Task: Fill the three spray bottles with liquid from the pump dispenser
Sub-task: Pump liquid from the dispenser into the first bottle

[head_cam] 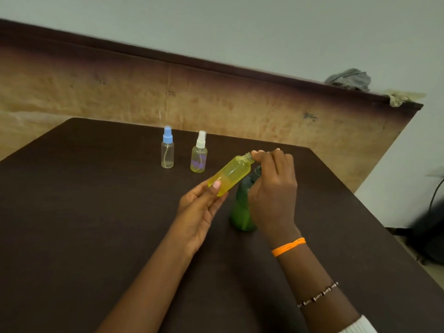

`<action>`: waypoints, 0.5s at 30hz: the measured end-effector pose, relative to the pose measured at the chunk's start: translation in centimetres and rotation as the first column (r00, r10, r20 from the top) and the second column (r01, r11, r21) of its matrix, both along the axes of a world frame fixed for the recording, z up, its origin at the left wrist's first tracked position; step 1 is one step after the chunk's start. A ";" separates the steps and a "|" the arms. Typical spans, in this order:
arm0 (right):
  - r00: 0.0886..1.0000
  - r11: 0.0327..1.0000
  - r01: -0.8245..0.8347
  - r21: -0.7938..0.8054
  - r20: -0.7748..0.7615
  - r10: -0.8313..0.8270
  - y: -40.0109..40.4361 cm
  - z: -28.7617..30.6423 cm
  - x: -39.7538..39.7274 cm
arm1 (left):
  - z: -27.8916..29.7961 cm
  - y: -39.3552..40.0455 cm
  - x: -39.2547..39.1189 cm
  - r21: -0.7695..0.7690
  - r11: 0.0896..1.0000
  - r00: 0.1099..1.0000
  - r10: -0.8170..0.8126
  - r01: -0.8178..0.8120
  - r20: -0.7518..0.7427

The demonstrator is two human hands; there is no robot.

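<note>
My left hand [200, 207] grips the base of a yellow spray bottle [230, 174], which is tilted with its neck up and to the right. My right hand [271, 188] pinches that neck, and its fingers hide whether a cap is on it. A green pump dispenser [241, 212] stands on the table just behind my right hand, its head partly hidden. Farther back stand a clear bottle with a blue sprayer [167, 150] and a yellowish bottle with a white sprayer [199, 155], both upright and capped.
Everything sits on a dark brown table [96, 212]. A worn wooden board [240, 99] leans along the wall behind it, with grey cloth [348, 79] on its top right end. Dark objects and a cable [430, 212] are on the floor at the right.
</note>
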State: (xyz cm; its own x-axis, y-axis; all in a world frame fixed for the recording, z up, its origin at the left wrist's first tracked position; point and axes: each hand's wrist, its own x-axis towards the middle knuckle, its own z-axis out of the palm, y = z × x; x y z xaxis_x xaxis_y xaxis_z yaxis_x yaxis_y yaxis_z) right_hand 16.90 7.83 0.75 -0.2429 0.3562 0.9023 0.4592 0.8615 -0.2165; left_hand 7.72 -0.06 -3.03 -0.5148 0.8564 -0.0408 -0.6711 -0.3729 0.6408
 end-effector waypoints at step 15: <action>0.999 0.999 0.032 -0.009 0.007 -0.031 -0.1 0.0 0.0 | 0.1 0.0 0.0 -0.013 1.000 1.000 -0.007 0.007 0.005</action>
